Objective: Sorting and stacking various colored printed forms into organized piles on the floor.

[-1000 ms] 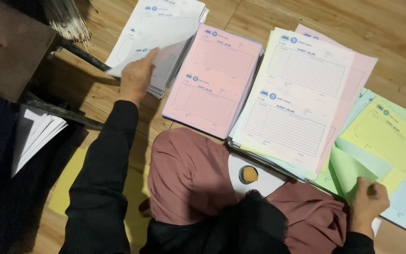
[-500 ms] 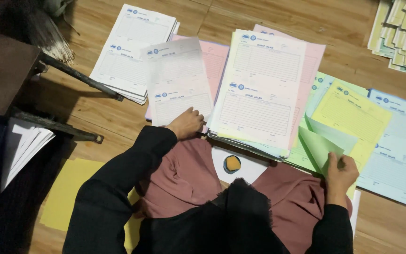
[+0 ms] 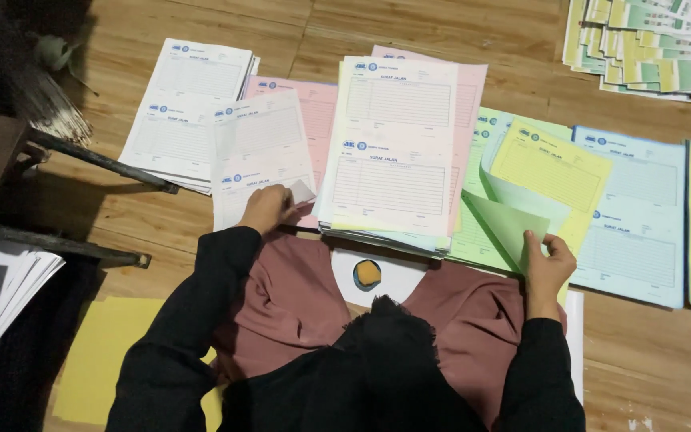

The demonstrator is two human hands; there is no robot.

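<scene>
A planked wooden floor [image 3: 201, 240] carried flat stacks of thin printed forms; the central white-topped stack [image 3: 393, 152] lay with its long axis running away from the person; a white sheet [image 3: 261, 156] lay over the pink stack [image 3: 313, 104], its long axis likewise pointing away; a limp green sheet [image 3: 505, 228] curled upward from its pile; the left hand [image 3: 265, 210] pressed the white sheet's near edge, fingers curled on it; the right hand [image 3: 548, 268] pinched the green sheet's corner between closed fingers; a small round orange pad [image 3: 368, 274] sat nearest.

A paper-sorting workplace, likely a small print shop: stacks of white forms [image 3: 185, 112], pink forms [image 3: 313, 104], green sheets [image 3: 489, 232] and blue forms [image 3: 633, 216] lie across a wooden floor [image 3: 441, 24]
</scene>
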